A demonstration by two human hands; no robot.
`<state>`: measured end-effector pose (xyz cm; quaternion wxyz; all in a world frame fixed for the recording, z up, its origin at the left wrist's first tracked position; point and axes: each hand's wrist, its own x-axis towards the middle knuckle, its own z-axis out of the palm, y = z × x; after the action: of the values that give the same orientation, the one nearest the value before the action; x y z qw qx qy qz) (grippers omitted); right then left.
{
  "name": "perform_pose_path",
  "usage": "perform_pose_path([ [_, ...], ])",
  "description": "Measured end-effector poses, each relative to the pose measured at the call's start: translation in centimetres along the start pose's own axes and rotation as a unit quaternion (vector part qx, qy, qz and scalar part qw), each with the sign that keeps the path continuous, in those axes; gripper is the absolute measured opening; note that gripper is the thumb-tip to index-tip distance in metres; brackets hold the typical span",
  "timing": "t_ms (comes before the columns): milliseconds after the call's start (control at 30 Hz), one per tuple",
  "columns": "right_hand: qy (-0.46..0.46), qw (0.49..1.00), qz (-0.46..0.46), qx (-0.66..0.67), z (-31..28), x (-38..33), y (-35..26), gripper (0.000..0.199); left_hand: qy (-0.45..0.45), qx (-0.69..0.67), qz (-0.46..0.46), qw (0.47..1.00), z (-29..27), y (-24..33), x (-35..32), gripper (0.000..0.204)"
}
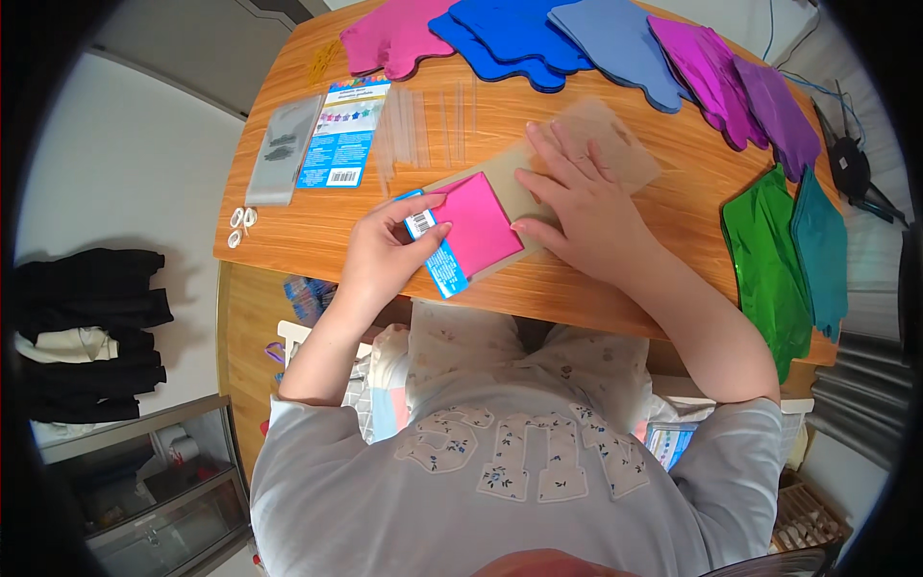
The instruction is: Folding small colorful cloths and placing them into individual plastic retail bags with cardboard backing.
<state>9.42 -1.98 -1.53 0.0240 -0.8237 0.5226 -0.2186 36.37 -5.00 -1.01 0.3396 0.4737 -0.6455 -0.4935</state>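
My left hand (386, 240) grips the near left end of a flat packet, thumb and fingers pinching its edge. In the packet lie a bright pink folded sheet (476, 226) and a blue printed card (439, 255) with a barcode. A clear plastic bag (615, 135) stretches from around the pink sheet toward the far right. On that bag my right hand (582, 197) lies with its fingers spread, the thumb near the pink sheet's right corner. Whether the sheet is wholly inside the bag I cannot tell.
Shiny cut-out stacks ring the wooden table (663, 255): pink (399, 38), blue (514, 43), grey-blue (620, 53), magenta (707, 77), purple (784, 115), green (769, 264) and teal (817, 255). Left are clear bags (284, 154), a blue-white card (346, 135), clear strips (409, 130) and white rolls (236, 219).
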Motion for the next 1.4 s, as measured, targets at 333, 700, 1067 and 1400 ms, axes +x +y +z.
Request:
perform_pose_path([
  [333,-0.094,0.992,0.056,-0.057,-1.7,0.2,-1.2,0.052,-0.013,-0.039,-0.011,0.999,1.5,-0.2,0.1,0.033],
  [700,-0.046,0.997,-0.055,-0.019,1.3,0.2,0.2,0.052,0.015,0.362,0.163,0.918,1.7,1.9,-0.5,0.051],
  [1067,-0.043,0.999,-0.028,0.003,1.0,0.4,0.1,0.051,-0.115,0.458,0.232,0.851,2.7,1.0,0.0,0.074],
  [1400,-0.067,0.995,-0.027,0.073,-0.7,0.7,3.8,0.045,-0.128,0.45,0.237,0.852,2.7,1.1,0.4,0.084],
])
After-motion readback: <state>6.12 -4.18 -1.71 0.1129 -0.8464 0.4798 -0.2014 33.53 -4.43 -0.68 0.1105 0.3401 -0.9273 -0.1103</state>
